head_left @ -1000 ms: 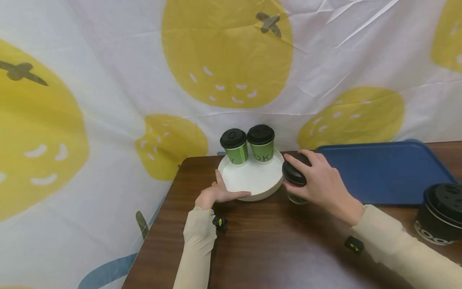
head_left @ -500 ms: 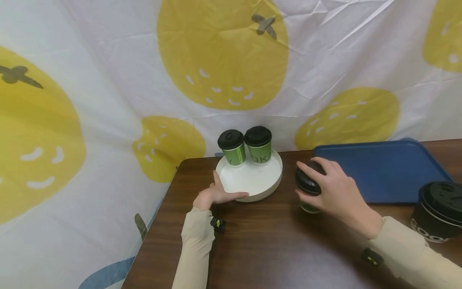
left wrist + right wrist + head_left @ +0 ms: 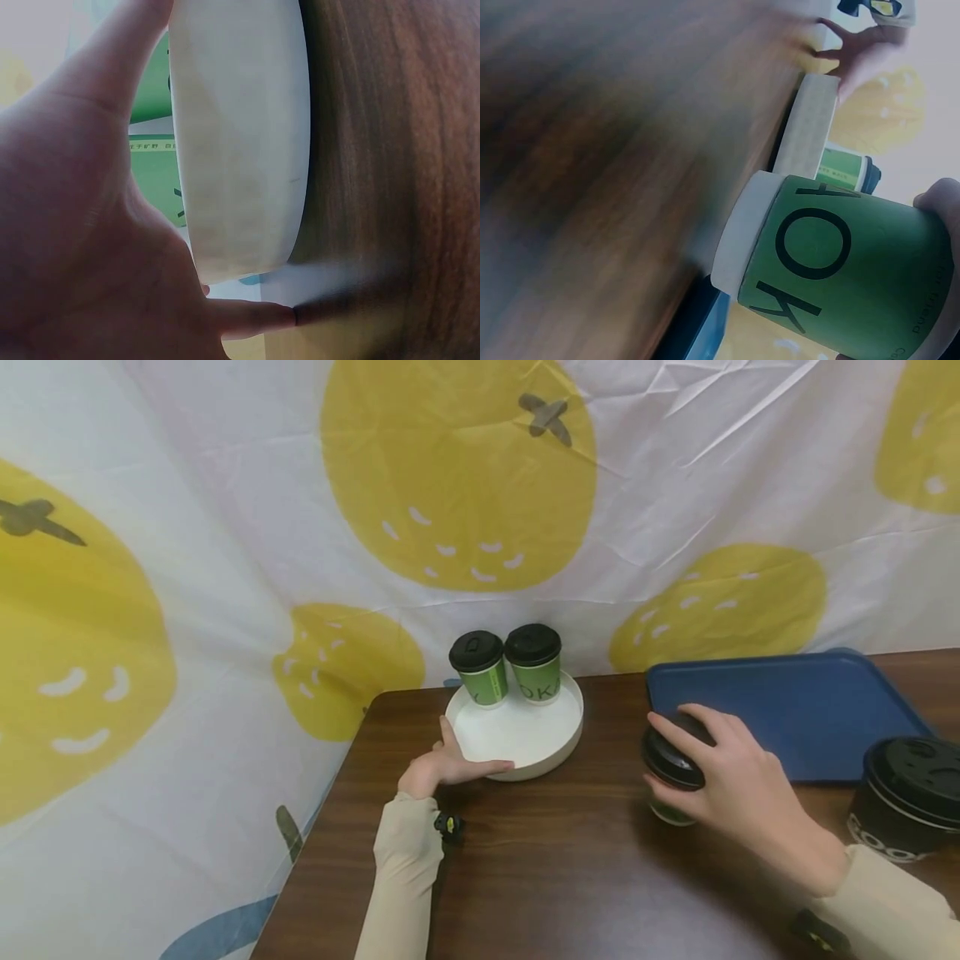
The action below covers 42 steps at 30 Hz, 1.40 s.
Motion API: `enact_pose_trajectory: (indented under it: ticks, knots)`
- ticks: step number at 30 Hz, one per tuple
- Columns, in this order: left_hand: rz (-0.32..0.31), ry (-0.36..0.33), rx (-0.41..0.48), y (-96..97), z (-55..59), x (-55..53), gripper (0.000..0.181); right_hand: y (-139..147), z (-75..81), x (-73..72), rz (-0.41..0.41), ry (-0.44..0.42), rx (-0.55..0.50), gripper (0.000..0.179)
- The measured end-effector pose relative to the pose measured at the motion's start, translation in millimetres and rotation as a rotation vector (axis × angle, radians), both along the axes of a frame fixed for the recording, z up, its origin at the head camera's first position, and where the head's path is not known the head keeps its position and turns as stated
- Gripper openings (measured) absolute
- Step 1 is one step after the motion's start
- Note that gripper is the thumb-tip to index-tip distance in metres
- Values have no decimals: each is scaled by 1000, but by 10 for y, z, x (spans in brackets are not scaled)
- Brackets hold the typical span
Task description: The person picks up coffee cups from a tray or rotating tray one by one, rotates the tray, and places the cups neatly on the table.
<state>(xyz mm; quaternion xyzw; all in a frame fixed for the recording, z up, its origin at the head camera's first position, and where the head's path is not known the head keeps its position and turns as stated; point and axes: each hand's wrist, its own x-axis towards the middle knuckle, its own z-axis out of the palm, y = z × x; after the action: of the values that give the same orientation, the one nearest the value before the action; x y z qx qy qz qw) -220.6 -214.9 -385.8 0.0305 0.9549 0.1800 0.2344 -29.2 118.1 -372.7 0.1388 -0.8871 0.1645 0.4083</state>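
My right hand (image 3: 738,777) grips a green paper cup (image 3: 847,262) with a black lid (image 3: 671,756) from above. The cup is upright and close over the table, front-left of the blue tray; my fingers hide much of it in the head view. My left hand (image 3: 442,764) is at the near left side of a round white tray (image 3: 517,739), thumb stretched along the rim and fingers spread. In the left wrist view the tray's wall (image 3: 240,142) stands right by that hand. Two more lidded green cups, a left one (image 3: 483,681) and a right one (image 3: 536,677), stand on it.
A blue rectangular tray (image 3: 780,710) lies at the back right of the brown wooden table (image 3: 570,877). A larger black cup (image 3: 903,802) with a lid stands at the right. A white curtain (image 3: 247,468) with yellow fruit prints hangs behind the table.
My right hand has carried the gripped cup rightward and toward me, away from the white tray. The left hand and the two cups on the tray have stayed put.
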Motion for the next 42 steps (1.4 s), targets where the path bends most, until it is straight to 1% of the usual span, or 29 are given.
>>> enact_pose_trajectory:
  ticks: [5,11,18,23,28,31,35,38,41,42]
  knots:
    - [-11,20,25,1,-24,-21,152,34,-47,97,-6,49,7,72]
    - [-21,42,22,-1,-51,-22,151,77,-121,169,-14,89,14,71]
    - [-36,35,82,-18,-88,-38,153,134,-156,259,-23,92,13,71]
    - [-30,35,79,-18,-80,-37,155,168,-151,343,-33,86,16,70]
    - [-23,32,49,-5,-49,-7,152,204,-156,441,-73,84,34,72]
    - [-26,27,34,8,4,34,150,230,-153,493,-94,77,37,73]
    - [-30,26,59,25,114,133,147,269,-158,558,-115,65,44,75]
    - [-34,31,87,33,164,184,145,309,-170,625,-128,47,47,76]
    - [-35,29,92,39,169,178,145,351,-166,720,-141,18,41,79]
    - [-36,25,82,43,152,159,145,364,-163,754,-145,10,39,80]
